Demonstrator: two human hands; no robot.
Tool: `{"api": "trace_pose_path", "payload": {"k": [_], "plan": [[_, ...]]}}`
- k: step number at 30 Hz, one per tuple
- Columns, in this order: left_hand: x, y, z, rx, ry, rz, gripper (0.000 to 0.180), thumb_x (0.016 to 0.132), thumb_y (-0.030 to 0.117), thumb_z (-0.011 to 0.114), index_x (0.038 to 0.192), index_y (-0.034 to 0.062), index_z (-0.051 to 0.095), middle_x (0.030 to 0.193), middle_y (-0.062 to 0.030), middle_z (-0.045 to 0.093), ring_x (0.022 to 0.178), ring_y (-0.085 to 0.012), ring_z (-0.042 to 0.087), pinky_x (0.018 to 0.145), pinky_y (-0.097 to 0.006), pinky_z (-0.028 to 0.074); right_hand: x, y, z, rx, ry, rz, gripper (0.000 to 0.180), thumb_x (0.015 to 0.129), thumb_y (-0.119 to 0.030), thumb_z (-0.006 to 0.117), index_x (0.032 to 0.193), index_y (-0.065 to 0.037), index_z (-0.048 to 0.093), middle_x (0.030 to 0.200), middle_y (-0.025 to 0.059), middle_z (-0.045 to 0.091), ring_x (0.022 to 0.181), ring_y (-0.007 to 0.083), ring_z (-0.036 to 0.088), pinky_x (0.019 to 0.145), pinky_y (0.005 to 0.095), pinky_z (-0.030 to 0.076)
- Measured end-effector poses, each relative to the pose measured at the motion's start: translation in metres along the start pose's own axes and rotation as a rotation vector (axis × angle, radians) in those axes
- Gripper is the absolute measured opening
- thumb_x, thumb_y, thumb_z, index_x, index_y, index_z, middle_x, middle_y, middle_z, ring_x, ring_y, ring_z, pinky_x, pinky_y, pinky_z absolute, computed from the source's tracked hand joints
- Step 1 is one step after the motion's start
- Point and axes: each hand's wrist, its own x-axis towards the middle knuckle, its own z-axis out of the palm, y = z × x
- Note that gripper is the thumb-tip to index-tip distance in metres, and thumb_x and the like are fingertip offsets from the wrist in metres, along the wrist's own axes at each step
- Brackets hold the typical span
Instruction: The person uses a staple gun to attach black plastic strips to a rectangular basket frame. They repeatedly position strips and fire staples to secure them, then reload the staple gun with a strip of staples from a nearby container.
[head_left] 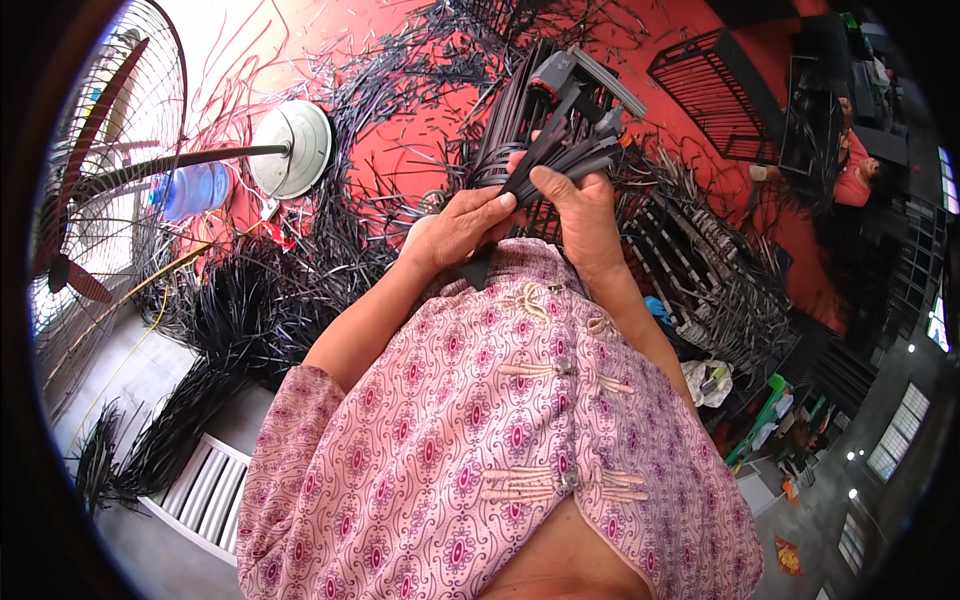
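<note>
A bunch of flat black strips (pixel 570 155) is gripped in front of my lap, its ends fanned toward the upper right. My left hand (pixel 462 222) has its fingers closed around the lower end, thumb pressed on the strips. My right hand (pixel 583 208) pinches the bunch a little farther up, thumb on top. Just beyond my hands lies a grey and black tool that looks like a staple gun (pixel 560 72), resting on a dark woven-looking frame (pixel 505 125). The strips cover part of both. A pointed dark end (pixel 478 270) hangs below my left hand.
Loose black strips (pixel 250 290) lie heaped at left and across the red floor (pixel 400 140). A standing fan (pixel 110 160) and a blue water bottle (pixel 192 190) are at far left. Slatted dark frames (pixel 715 90) lie at right, near another person (pixel 855 165) in a red top.
</note>
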Motion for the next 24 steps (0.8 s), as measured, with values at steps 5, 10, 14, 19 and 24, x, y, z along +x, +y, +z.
{"api": "trace_pose_path", "payload": {"k": [5,10,14,19,24], "plan": [[-0.006,0.011,0.006,-0.052,0.033,-0.004,0.043,0.105,0.041,0.049,0.097,0.005,0.07,0.063,0.006,0.046,0.054,-0.0048,0.038,0.051,-0.023,0.028,0.0,-0.003,0.006,0.003,0.02,-0.039,0.029,0.096,-0.005,0.064,0.124,0.001,0.062,0.11,0.0051,0.07,0.093,0.0099,0.065,0.084,0.0245,0.054],[-0.005,0.013,0.007,-0.068,0.045,-0.033,0.044,0.105,0.042,0.047,0.097,0.0051,0.07,0.063,0.0062,0.044,0.054,-0.0052,0.035,0.051,-0.024,0.027,0.002,-0.002,0.003,0.037,0.071,-0.034,0.033,0.092,-0.002,0.066,0.125,0.002,0.062,0.111,0.0086,0.07,0.099,0.0132,0.066,0.093,0.0276,0.053],[-0.003,0.016,0.009,-0.097,0.038,-0.009,0.045,0.105,0.043,0.047,0.098,0.005,0.07,0.063,0.006,0.044,0.055,-0.0054,0.035,0.052,-0.024,0.027,0.005,-0.004,0.0,0.041,0.101,-0.01,0.032,0.09,-0.004,0.069,0.121,0.001,0.065,0.106,0.0072,0.07,0.094,0.0119,0.066,0.09,0.0266,0.053],[0.004,0.013,0.007,-0.09,0.016,-0.01,0.045,0.105,0.043,0.047,0.098,0.005,0.07,0.064,0.0054,0.045,0.055,-0.0054,0.036,0.052,-0.024,0.027,0.007,-0.008,0.002,0.038,0.158,-0.063,0.025,0.089,-0.004,0.071,0.113,0.0,0.069,0.103,0.0053,0.07,0.091,0.0114,0.066,0.087,0.0271,0.053],[0.009,0.01,0.004,-0.059,-0.015,0.028,0.046,0.105,0.043,0.046,0.098,0.0048,0.07,0.066,0.0045,0.048,0.056,-0.0058,0.038,0.053,-0.024,0.029,0.008,-0.01,0.004,0.069,0.191,-0.072,0.02,0.088,-0.002,0.072,0.109,-0.001,0.07,0.1,0.0013,0.069,0.089,0.0086,0.064,0.083,0.0243,0.052]]}}
